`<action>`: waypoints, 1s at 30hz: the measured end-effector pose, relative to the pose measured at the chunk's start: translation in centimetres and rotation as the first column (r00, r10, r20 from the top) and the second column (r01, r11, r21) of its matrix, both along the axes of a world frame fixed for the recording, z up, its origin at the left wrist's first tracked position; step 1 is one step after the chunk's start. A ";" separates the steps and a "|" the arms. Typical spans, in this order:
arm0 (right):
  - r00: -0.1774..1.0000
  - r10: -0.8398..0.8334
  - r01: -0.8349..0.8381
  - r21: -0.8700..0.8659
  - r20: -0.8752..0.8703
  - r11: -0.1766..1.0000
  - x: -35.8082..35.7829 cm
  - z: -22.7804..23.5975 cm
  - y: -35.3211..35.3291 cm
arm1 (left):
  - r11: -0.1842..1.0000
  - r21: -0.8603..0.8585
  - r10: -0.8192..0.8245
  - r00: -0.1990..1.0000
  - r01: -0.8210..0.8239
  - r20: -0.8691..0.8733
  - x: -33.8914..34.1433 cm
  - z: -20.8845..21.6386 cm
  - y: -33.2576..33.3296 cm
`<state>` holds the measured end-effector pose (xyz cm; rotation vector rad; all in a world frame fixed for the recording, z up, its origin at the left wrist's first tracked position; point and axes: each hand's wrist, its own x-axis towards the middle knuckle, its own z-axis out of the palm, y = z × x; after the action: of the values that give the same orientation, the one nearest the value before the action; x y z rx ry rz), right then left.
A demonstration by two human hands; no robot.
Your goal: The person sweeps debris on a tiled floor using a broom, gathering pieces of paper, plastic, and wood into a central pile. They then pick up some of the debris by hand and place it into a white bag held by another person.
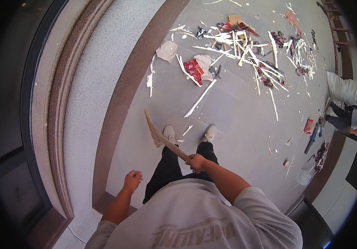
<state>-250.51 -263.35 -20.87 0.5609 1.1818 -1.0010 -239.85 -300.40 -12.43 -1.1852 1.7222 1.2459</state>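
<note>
My right hand (pixel 196 163) is closed around the short handle of a straw broom (pixel 171 145) in front of my waist. The broom slants up to the left, and its flat bristle end spreads beside my left shoe. Whether the bristles touch the floor, I cannot tell. My left hand (pixel 133 181) hangs at my left side, away from the broom, fingers loosely curled with nothing seen in them. By my shoes lies a short white strip (pixel 187 130), with a longer white strip (pixel 200 98) farther ahead.
Ahead spreads a heap of white strips, dark scraps and red pieces (pixel 245 45). Nearer lie a red wrapper (pixel 193 71) and a pale torn sheet (pixel 167 51). Along the left runs a stone ledge (pixel 91 74). At the far right another person (pixel 346 116) is near a white sack (pixel 344 88).
</note>
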 end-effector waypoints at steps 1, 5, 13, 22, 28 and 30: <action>0.997 0.064 -0.062 -0.041 0.042 0.997 0.5 -1.8 -0.5 | 0.997 -0.045 0.068 0.997 -0.066 0.036 2.3 1.2 1.0; 0.880 0.455 -0.474 -0.190 -0.136 0.860 6.0 -12.1 -0.5 | 0.961 -0.189 0.236 0.954 -0.201 0.186 10.7 5.4 6.1; 0.879 0.425 -0.365 0.268 -0.216 0.892 -4.0 -6.5 19.0 | 0.999 -0.039 -0.002 0.977 0.010 0.213 12.9 7.4 15.2; 0.921 0.007 0.216 0.527 -0.389 0.822 -19.9 0.7 40.6 | 0.996 -0.053 0.075 0.995 -0.078 -0.064 0.3 6.9 19.1; 0.780 -0.267 0.531 0.373 -0.566 0.761 -15.9 5.8 36.9 | 0.954 -0.119 -0.294 0.938 0.276 -0.185 -0.9 1.4 23.9; 0.742 -0.385 0.596 0.276 -0.549 0.754 -13.1 9.2 33.7 | 0.936 -0.014 -0.345 0.911 0.351 -0.228 -4.3 1.4 27.1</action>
<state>-263.65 -229.67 -11.67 1.0939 1.7630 -1.3951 -244.11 -273.26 -11.01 -0.6950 1.9717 1.2114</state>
